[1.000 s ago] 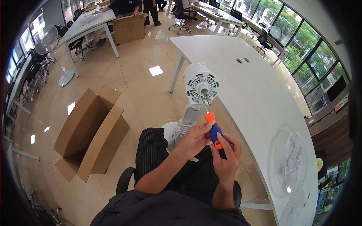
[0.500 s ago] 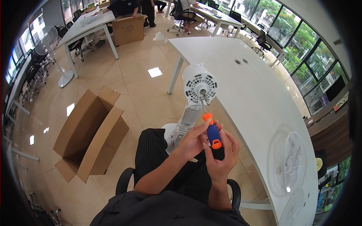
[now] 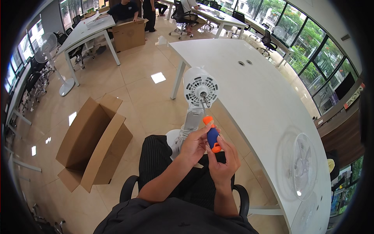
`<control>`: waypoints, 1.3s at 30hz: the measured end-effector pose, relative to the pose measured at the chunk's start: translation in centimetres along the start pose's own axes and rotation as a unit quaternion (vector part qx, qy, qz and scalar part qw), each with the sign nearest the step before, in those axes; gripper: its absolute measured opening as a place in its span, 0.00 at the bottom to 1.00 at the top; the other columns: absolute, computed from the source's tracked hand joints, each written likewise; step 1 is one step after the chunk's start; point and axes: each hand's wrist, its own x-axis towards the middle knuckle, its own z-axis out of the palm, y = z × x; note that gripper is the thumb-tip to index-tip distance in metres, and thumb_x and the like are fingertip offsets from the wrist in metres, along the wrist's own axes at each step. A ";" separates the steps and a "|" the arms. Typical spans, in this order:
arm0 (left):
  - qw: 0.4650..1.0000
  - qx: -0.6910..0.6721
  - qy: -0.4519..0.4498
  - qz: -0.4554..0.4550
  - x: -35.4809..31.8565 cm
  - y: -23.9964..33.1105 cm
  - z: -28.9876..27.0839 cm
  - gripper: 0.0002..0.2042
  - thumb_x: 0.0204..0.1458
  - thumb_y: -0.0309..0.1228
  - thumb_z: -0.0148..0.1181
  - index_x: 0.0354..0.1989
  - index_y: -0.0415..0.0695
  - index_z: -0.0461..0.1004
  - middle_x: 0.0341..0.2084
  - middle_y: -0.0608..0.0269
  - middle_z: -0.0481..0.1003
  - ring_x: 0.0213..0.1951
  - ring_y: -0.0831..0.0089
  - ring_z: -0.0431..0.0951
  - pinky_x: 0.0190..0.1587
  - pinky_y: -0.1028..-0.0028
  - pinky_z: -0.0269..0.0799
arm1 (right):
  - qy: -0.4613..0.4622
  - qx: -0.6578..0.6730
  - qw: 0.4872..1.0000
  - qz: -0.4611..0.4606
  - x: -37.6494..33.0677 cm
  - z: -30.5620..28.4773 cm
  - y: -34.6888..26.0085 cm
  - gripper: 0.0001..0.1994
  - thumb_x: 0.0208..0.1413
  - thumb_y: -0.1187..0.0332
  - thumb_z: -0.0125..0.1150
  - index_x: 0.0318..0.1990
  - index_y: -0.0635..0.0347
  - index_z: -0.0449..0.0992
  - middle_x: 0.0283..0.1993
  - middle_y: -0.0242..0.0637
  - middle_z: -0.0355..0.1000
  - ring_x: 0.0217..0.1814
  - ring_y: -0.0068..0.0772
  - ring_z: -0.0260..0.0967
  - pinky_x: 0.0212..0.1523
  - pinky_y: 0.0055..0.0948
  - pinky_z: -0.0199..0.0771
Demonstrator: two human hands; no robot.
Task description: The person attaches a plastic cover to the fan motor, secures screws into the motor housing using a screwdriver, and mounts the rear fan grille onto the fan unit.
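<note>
Between my two hands is a screwdriver with a blue and orange handle [image 3: 212,137], tilted up and away from me. My left hand [image 3: 193,145] pinches the front of the handle, thumb along the orange collar. My right hand [image 3: 224,160] grips the handle's rear end with thumb and fingers. The thin metal shank reaches up to the white fan motor housing [image 3: 201,84], its tip close to the metal shaft in the middle of the slotted front; whether they touch I cannot tell. The housing sits on a white stand [image 3: 193,119] with a coiled white cord [image 3: 182,134].
An open cardboard box [image 3: 95,144] lies on the floor to the left. On the right runs a white table [image 3: 249,89] bearing a clear fan blade [image 3: 303,165] and a fan grille [image 3: 306,216]. Farther off stand an assembled fan [image 3: 67,84] and a person behind a carton [image 3: 130,36].
The fan housing, screwdriver and both hands sit slightly farther left in view, with the whole scene shifted a little. My right fingers have turned and closed more around the handle's end.
</note>
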 end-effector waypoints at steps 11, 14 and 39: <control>0.990 0.127 -0.060 -0.019 -1.4 1.7 0.4 0.18 0.63 0.41 0.55 0.51 0.39 0.73 0.46 0.55 0.77 0.47 0.73 0.77 0.55 0.71 0.69 | 0.010 0.012 1.000 0.003 -0.6 -0.5 -0.4 0.19 0.40 0.78 0.74 0.44 0.65 0.80 0.45 0.48 0.78 0.47 0.45 0.78 0.45 0.33 0.80; 0.984 0.165 -0.069 -0.023 -2.7 2.2 1.2 0.22 0.65 0.41 0.48 0.58 0.35 0.66 0.49 0.51 0.75 0.51 0.66 0.76 0.57 0.66 0.70 | 0.023 0.003 0.999 -0.023 -1.1 -0.6 -0.9 0.18 0.40 0.80 0.73 0.43 0.64 0.81 0.46 0.47 0.78 0.48 0.45 0.78 0.47 0.34 0.80; 0.987 0.120 -0.108 0.016 -1.8 4.7 0.6 0.23 0.68 0.38 0.41 0.60 0.30 0.61 0.52 0.47 0.72 0.54 0.64 0.74 0.60 0.65 0.68 | -0.004 0.018 0.996 -0.089 1.6 1.7 -1.0 0.13 0.45 0.82 0.68 0.41 0.63 0.81 0.47 0.45 0.78 0.50 0.45 0.77 0.49 0.35 0.80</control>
